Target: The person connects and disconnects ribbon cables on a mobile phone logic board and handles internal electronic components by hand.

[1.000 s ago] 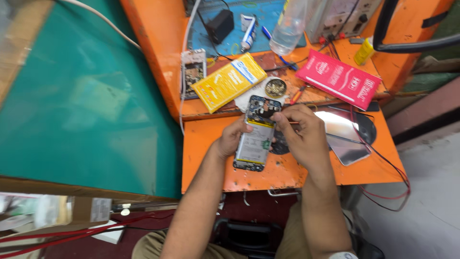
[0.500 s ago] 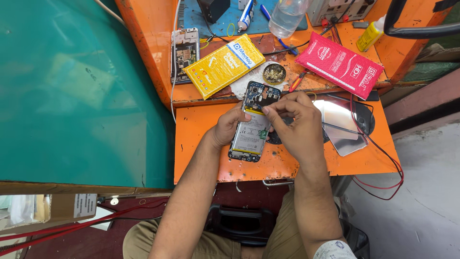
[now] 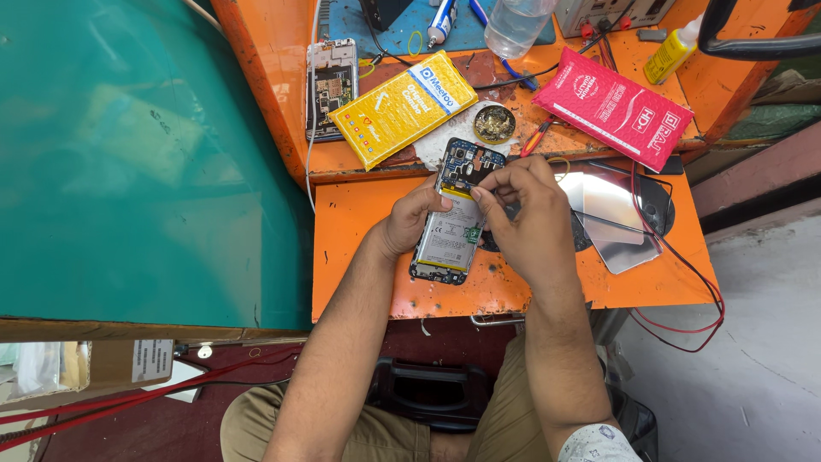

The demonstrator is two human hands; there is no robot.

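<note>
Orange-painted metal bench (image 3: 376, 248), worn and scuffed, fills the centre of the frame; on it we record one opened phone (image 3: 453, 218), back cover off, battery and blue circuit board showing, lying just left of centre. Our left hand (image 3: 410, 224) is closed on the phone's left edge, thumb across the upper part, holding it steady against the bench. Our right hand (image 3: 526, 218) is curled over the phone's upper right, thumb and forefinger pinched together at the board; whether they hold a small part or tool we cannot tell, since the fingers hide it. State of work, as we judge it: the phone is already stripped of its back and the board is being worked at its top end, while the battery remains seated and no cover is refitted. Also entered, on the raised shelf toward the top of the frame: a second bare phone frame (image 3: 332, 85) at upper left, a yellow padded packet (image 3: 402, 107) beside it, a round tin (image 3: 494, 124) just above the phone, a pink-red flat packet (image 3: 616, 107) at upper right, and a small yellow bottle (image 3: 671, 53). A shiny metal sheet (image 3: 611, 214) lies right of the hands, red wire (image 3: 693, 282) looping past it.
</note>
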